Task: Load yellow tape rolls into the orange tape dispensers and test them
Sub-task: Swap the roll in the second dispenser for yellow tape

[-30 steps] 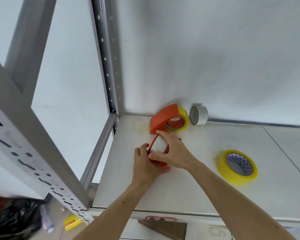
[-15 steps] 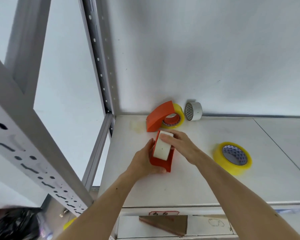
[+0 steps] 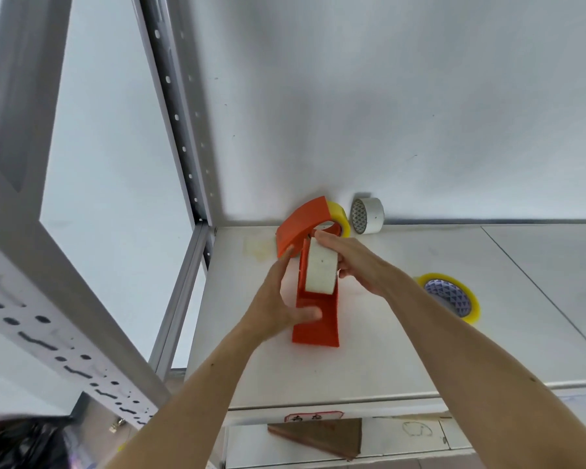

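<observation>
An orange tape dispenser (image 3: pixel 315 319) is held above the white shelf (image 3: pixel 386 333). My left hand (image 3: pixel 278 299) grips its left side, thumb across the orange body. A pale, near-white roll (image 3: pixel 321 269) sits in the dispenser's upper part, and my right hand (image 3: pixel 356 262) holds that roll from the right, fingertips at its top. A second orange dispenser (image 3: pixel 300 225) with a yellow roll (image 3: pixel 339 214) in it leans at the back corner. A loose yellow tape roll (image 3: pixel 454 299) lies flat on the shelf to the right, partly behind my right forearm.
A small white roll (image 3: pixel 367 215) stands on edge against the back wall. A perforated grey upright (image 3: pixel 180 137) and a slanted rack beam (image 3: pixel 48 299) bound the left side. The shelf's front edge (image 3: pixel 352 401) runs below my forearms, with a brown wedge (image 3: pixel 318 434) beneath.
The dispenser went from edge-on under both hands to standing lengthwise toward me, lifted, with the pale roll now visible in it. The view has closed in on the shelf.
</observation>
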`<move>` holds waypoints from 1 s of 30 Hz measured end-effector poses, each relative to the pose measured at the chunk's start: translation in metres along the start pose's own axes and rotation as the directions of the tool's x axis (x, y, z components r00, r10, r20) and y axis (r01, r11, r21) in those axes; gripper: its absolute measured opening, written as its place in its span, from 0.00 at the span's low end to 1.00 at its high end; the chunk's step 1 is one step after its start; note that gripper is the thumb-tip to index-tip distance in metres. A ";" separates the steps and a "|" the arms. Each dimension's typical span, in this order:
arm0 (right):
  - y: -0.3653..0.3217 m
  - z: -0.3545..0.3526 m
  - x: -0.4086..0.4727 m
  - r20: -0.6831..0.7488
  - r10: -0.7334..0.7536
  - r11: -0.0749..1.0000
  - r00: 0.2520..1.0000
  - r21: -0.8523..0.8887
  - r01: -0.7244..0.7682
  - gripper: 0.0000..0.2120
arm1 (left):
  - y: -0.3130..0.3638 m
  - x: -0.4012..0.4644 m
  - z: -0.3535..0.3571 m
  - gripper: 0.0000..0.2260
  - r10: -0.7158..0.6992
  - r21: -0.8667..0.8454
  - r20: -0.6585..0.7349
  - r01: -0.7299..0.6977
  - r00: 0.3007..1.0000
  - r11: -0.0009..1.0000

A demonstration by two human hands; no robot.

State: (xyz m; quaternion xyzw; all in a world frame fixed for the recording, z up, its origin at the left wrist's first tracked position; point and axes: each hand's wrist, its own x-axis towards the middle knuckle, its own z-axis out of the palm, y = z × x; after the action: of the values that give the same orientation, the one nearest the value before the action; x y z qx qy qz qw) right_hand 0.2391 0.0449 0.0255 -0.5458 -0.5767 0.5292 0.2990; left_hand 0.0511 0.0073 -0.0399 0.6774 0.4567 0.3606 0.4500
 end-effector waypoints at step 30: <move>0.079 -0.057 0.014 -0.700 -0.254 0.671 0.667 -0.624 -0.400 0.24 | 0.022 0.037 0.005 0.36 0.176 -0.244 -0.146 -0.208 0.973 0.947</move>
State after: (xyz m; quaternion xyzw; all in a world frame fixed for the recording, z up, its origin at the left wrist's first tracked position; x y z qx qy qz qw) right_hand 0.3132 0.0616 -0.0365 -0.8081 -0.5401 -0.0069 0.2350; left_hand 0.0742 0.0364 -0.0184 0.6309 0.3647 0.5000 0.4680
